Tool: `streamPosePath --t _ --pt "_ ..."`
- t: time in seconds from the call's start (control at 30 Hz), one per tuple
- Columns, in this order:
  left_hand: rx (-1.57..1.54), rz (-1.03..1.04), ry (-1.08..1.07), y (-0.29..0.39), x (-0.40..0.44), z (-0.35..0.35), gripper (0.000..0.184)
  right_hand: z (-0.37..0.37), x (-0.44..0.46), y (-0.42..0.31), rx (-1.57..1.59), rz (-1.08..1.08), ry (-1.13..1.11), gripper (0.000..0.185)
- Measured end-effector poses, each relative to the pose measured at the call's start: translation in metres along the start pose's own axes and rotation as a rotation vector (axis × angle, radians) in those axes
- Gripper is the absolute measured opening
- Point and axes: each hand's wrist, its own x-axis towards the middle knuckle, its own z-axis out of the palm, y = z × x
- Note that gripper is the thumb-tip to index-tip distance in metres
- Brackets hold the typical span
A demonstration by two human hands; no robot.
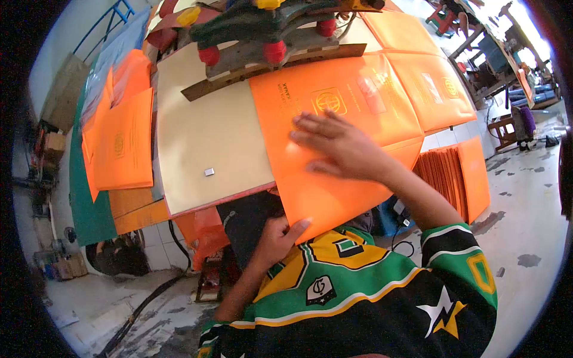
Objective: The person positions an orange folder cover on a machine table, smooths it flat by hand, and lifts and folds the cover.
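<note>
Pale wall (70,33) at my upper left, blue metal rails (102,21), a red stool (441,22) farther off, grey-patched pale floor (531,206), strong glare (527,56) upper right

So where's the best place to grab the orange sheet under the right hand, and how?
Probably its near edge, coming from the near side: the orange sheet looks flat and thin, and that edge sticks out past the cream board, so fingers could go under, thumb on top, beside the left hand.
</note>
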Motion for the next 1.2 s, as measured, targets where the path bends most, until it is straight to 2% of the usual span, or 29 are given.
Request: streamPosePath --t 0.1,0.3,0.57,0.63,0.83,1.2 --pt "0.013 -0.012 0.007 -0.002 -0.001 -0.002 0.032 0.013 0.006 -0.028 -0.009 0.024 0.011 0.077" --pt "-0.036 0.070 0.057 -0.014 0.001 0.004 0.032 0.025 0.002 -0.037 -0.035 0.053 0.054 0.082" --pt "-0.066 0.064 0.085 -0.007 -0.001 0.005 0.032 0.020 0.003 -0.041 -0.058 0.073 0.051 0.081" --pt "0.037 0.011 0.042 -0.002 -0.002 0.000 0.031 0.019 0.004 -0.042 -0.052 0.067 0.050 0.081" --pt "-0.046 0.021 0.030 -0.004 -0.002 0.001 0.030 0.021 0.006 -0.043 -0.086 0.071 0.066 0.080" --pt "-0.045 0.007 -0.001 0.000 -0.001 -0.001 0.030 0.021 0.003 -0.047 -0.112 0.054 0.050 0.069"
